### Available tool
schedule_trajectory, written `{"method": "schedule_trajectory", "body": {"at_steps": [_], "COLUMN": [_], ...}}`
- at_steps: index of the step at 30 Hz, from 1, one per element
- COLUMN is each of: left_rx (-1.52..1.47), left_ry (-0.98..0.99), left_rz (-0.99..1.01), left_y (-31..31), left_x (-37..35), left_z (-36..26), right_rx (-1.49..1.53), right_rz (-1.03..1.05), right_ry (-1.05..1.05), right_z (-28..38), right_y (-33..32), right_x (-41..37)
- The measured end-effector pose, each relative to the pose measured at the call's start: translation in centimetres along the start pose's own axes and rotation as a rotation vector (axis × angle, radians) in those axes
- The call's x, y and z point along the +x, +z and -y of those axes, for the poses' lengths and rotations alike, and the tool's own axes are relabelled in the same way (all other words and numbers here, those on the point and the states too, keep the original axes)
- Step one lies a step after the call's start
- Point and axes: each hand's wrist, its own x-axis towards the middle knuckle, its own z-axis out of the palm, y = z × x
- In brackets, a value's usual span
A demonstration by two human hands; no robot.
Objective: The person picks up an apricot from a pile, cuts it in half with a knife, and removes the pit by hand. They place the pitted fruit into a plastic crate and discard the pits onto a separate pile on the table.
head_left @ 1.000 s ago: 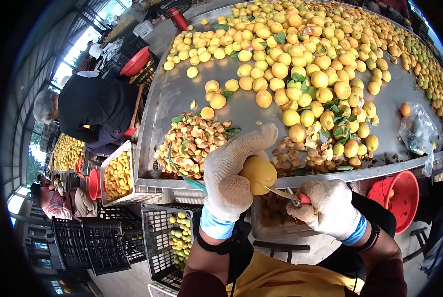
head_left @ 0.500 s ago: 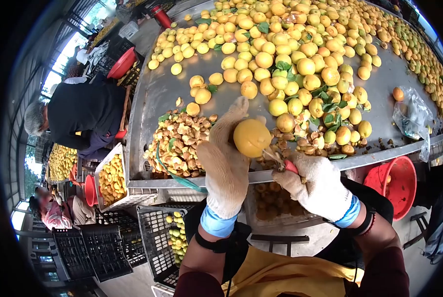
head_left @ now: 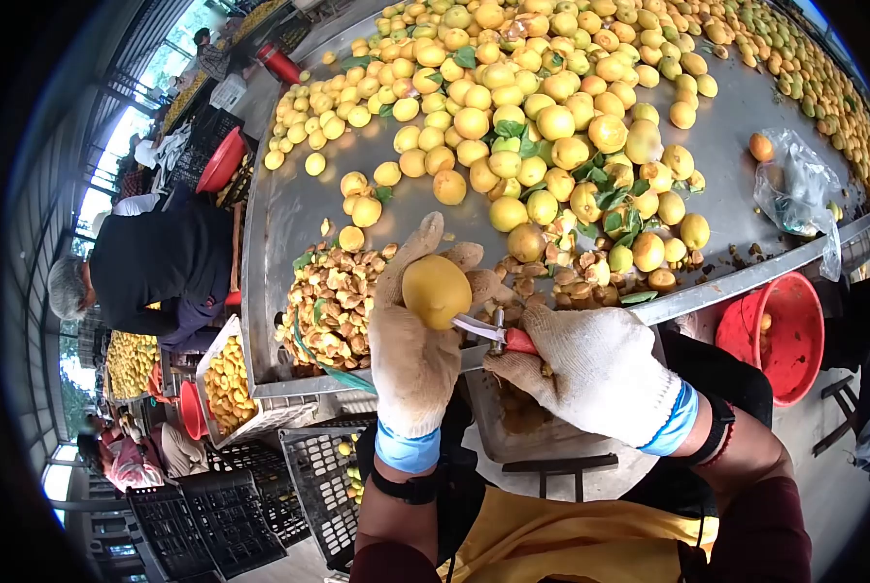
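Fruit [head_left: 437, 290] raised from below the table [head_left: 289, 209] rim, gripped by left hand [head_left: 415, 355]; right hand [head_left: 595, 374] clenches knife [head_left: 495, 334], blade at its underside (cut looks underway).

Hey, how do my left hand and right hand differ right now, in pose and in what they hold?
The left hand stands upright, fingers cupping a yellow fruit; the right hand lies sideways, fisted round a red-handled knife. The left hand's fingers are spread, the right hand's curled tight. Both wear white knit gloves with blue cuffs.
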Motion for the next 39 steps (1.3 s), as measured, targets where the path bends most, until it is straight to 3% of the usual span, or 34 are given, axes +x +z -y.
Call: {"method": "schedule_trajectory", "body": {"at_steps": [3,7,11,14,16,20,22,23,25,26,29,33,35,37,39], "left_rx": [0.139,0.001,-0.096,-0.178,-0.606,-0.632,-0.311,-0.312,-0.061,0.010,-0.169,-0.225,0.037,0.116,0.551], "left_ry": [0.087,-0.013,-0.080,-0.114,-0.241,-0.347,-0.283,-0.284,-0.105,-0.027,-0.139,-0.231,-0.243,-0.205,-0.055], "left_rz": [0.112,0.112,0.002,0.110,0.400,0.219,0.063,0.060,0.040,0.108,0.273,0.088,-0.093,-0.125,0.051], "left_y": [-1.8,-1.3,-1.1,-2.3,-2.8,-3.0,-1.3,-0.9,-0.4,-0.9,-2.5,-1.3,-0.7,-1.5,-1.3], "left_x": [0.3,0.2,0.1,0.7,1.1,0.5,0.2,0.0,-0.1,0.1,0.1,-0.4,-0.3,-0.1,-0.1], "left_z": [0.4,0.4,1.4,2.1,2.7,2.6,2.1,1.9,1.6,2.2,2.6,3.1,2.8,2.4,1.2], "right_rx": [0.058,0.106,0.159,0.158,0.153,0.137,0.086,0.086,0.244,0.210,0.268,0.247,0.367,0.442,0.928], "right_rz": [0.027,0.052,-0.054,0.001,-0.006,-0.018,0.126,0.129,0.000,0.090,0.020,0.008,0.007,0.134,0.476], "right_ry": [-0.024,-0.051,-0.072,-0.045,-0.067,-0.100,-0.055,-0.055,-0.064,-0.010,-0.018,-0.017,0.014,0.108,0.403], "right_z": [-0.2,-0.2,-0.4,-0.3,-0.2,-0.3,-0.4,-0.6,-0.9,-0.7,-0.9,-2.4,-2.3,-1.8,-1.6], "right_y": [0.0,0.0,0.7,0.5,0.7,0.5,0.1,0.2,0.1,-0.3,0.0,1.7,2.0,0.7,0.2], "right_x": [0.0,0.3,0.5,0.4,0.4,0.3,0.4,0.4,0.7,0.5,0.5,0.8,0.5,0.7,1.0]}}
